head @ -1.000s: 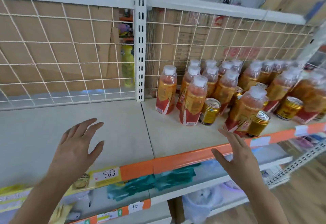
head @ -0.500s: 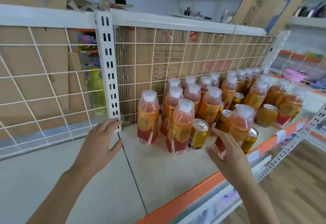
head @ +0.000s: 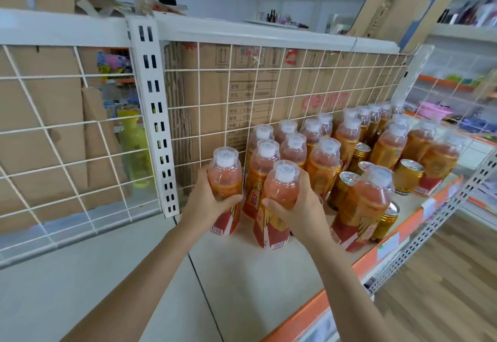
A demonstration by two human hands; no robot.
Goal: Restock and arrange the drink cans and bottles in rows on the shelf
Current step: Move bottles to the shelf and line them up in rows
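bottles (head: 322, 164): your orange drink bottles with white caps stand in a cluster on the shelf (head: 255, 274), right of the white post (head: 157, 115) and up against the wire grid (head: 80, 131).
left hand (head: 207, 201): your fingers are curled round the middle of the left bottle (head: 226, 177), the one nearest the post. it stands upright.
right hand (head: 298, 207): you have it wrapped round the front bottle (head: 281, 188), with the thumb across its near side. this bottle is upright too, just beside the left one.
bases: you cannot tell whether either held bottle is resting on the shelf or lifted just off it.
cans (head: 343, 191): gold cans stand among the bottles to your right, one of them at the front edge.
shelf front: an orange strip (head: 304, 314) with price labels runs along it.
behind the grid: cardboard boxes (head: 242, 86), and a yellow bottle (head: 133, 142) left of the post.
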